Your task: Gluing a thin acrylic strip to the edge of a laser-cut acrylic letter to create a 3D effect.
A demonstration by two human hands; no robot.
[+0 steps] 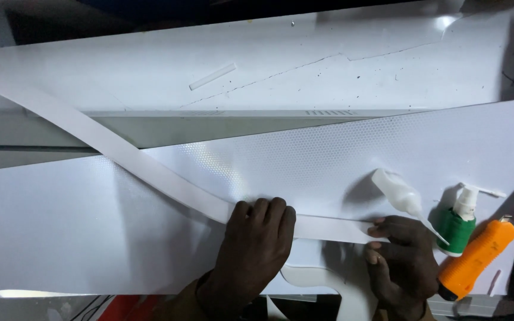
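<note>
Strip: a long white strip (150,169) runs from the far left down across the white sheet (60,238) on my desk, ending between my hands.
Left hand (256,249): my grip is released, fingers flat, pressing the strip onto the sheet.
Right hand (403,258): I pinch the strip's end while grasping a clear squeeze bottle (398,193).
Right of it: a green bottle (456,226), then an orange tool (477,258).
</note>
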